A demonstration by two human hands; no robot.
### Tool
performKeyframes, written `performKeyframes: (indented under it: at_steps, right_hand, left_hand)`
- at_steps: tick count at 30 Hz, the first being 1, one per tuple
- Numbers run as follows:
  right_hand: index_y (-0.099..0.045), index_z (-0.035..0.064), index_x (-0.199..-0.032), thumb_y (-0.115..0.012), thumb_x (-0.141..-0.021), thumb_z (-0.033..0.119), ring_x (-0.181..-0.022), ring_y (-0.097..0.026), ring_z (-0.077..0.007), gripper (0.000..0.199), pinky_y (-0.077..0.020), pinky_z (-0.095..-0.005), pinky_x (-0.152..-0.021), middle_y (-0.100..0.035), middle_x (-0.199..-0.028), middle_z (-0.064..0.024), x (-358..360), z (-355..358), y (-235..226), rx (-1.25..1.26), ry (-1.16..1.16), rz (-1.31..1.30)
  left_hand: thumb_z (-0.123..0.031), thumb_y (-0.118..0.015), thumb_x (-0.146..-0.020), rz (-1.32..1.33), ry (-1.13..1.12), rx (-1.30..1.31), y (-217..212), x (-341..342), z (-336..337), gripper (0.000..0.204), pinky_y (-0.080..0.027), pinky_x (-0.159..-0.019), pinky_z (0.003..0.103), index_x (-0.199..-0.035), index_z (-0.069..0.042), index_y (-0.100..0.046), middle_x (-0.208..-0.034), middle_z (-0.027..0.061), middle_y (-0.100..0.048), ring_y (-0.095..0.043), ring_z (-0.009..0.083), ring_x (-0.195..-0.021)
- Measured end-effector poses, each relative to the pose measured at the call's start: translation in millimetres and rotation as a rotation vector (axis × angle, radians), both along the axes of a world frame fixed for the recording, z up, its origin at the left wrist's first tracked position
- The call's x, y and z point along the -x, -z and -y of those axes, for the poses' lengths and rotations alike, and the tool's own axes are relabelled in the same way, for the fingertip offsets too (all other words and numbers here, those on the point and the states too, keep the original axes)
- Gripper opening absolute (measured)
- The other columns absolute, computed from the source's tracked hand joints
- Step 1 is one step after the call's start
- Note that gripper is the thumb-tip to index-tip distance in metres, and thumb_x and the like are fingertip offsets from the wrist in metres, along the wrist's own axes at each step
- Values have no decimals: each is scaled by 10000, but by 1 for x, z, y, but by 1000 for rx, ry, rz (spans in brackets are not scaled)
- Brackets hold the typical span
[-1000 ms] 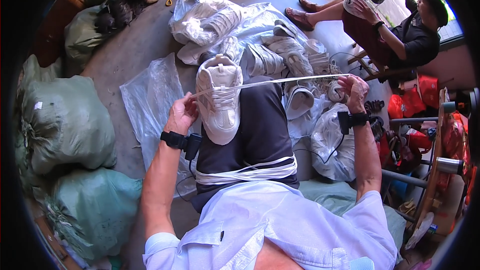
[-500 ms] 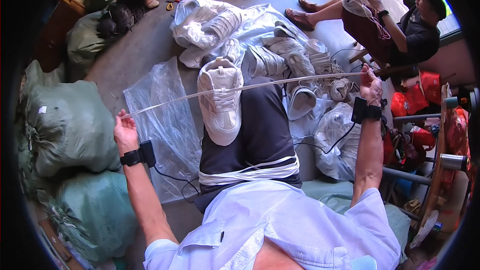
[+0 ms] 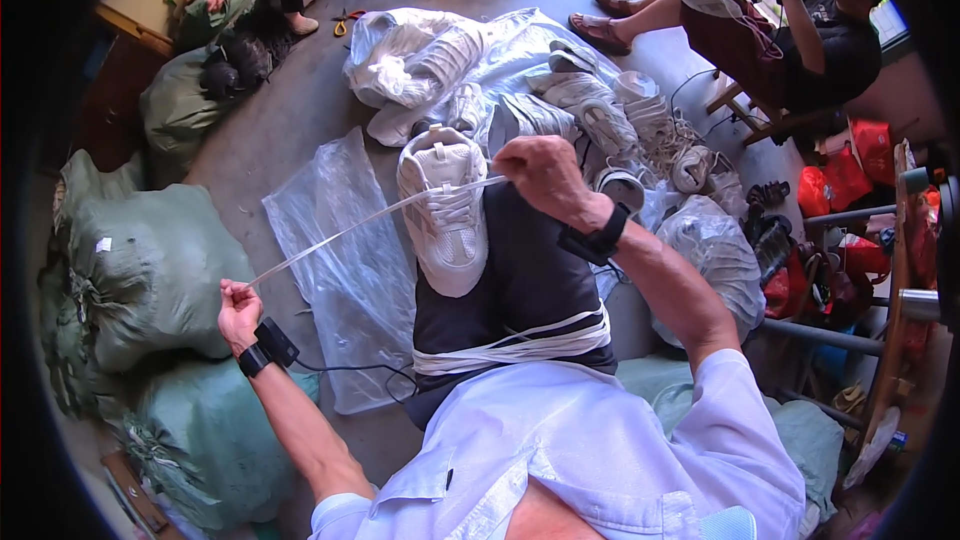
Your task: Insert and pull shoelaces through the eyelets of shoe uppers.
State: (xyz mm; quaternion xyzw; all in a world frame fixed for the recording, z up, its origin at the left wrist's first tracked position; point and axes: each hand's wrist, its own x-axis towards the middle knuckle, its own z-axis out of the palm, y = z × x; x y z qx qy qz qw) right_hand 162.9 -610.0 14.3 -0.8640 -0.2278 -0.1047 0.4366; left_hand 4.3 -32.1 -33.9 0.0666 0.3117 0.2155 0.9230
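Pinching a narrow, flat white shoelace (image 3: 345, 230) between thumb and fingertips of the left hand (image 3: 239, 312), with that arm stretched out to the side. Gripping the same shoelace in the right hand (image 3: 545, 172), fingers curled in and knuckles uppermost. Drawn straight from hand to hand, across the laced front of a chunky white sneaker with a mesh toe (image 3: 453, 250); hard to tell whether threaded through an eyelet there. Set between the two hands, much nearer the right, toe toward the body, over the left leg of dark grey trousers (image 3: 540, 270). Nearer the body than either hand, wound across the thighs: a bundle of white laces (image 3: 510, 352).

Just beside the left hand: a bulging green plastic sack (image 3: 150, 285) bearing a small white label (image 3: 104, 244), too small to read. Between left hand and sneaker: a crinkled clear plastic sheet (image 3: 345, 360) on the floor. Beyond the right hand: a heap of white shoes (image 3: 600, 125), partly in clear plastic. Well apart, to the right of the right hand: shiny red bags (image 3: 850, 175) and, farther off, a seated co-worker in dark clothes (image 3: 840, 50).
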Motion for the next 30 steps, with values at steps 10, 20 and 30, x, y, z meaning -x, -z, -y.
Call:
performKeyframes:
  at_steps: [10, 20, 30]
  right_hand:
    - [-666, 51, -772, -622, -786, 103, -726, -656, -338, 69, -503, -421, -644, -654, -747, -142, 1, -17, 2, 286, -237, 26]
    - [-672, 24, -735, -597, -687, 180, -710, -645, -387, 180, -477, -476, -618, -633, -716, -202, -15, -21, -10, 274, -268, -265]
    - [-687, 20, -781, -662, -777, 202, -684, -654, -337, 184, -487, -423, -632, -652, -721, -173, 1, -22, 2, 141, -161, -177]
  left_hand:
    - [-149, -491, -1012, 94, 1, 58, -11, 21, -21, 229, -491, -596, 270, -1081, 1, -648, -766, 30, -575, -490, 140, -617]
    - [-158, -495, -1025, 44, -10, -144, -23, 20, -24, 220, -433, -532, 250, -1146, -17, -613, -746, 17, -508, -415, 118, -577]
    - [-60, -601, -948, -274, 390, -851, -50, -52, 128, 290, -260, -392, 168, -1237, -32, -593, -879, 3, -595, -346, 5, -512]
